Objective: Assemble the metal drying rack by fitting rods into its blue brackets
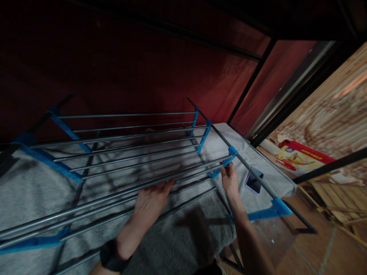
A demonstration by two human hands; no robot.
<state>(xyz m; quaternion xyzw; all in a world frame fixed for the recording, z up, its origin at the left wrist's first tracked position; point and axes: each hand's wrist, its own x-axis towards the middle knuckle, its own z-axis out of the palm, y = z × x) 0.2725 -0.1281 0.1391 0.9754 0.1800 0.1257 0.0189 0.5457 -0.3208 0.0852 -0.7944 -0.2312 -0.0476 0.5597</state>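
Note:
A rack of grey metal tubes (129,137) joined by blue plastic brackets (69,128) lies across a grey cloth (177,240). My left hand (153,196), with a dark watch (113,258) on its wrist, is closed over the nearer tubes (94,204) at about mid-length; its fingertips are partly hidden. At the right end, my right hand (229,177) has its fingers closed at a blue bracket (216,171) where the tubes end. One near tube (200,196) has its right end apart from any bracket. Another blue bracket (269,212) sits lower on the right side pole.
A phone (254,180) lies on the cloth just right of my right hand. Beyond the cloth's edge are a red and yellow box (304,156) and a slatted wooden piece (335,200) above a tiled floor. Dark metal posts (249,84) and a red wall panel (143,76) stand behind.

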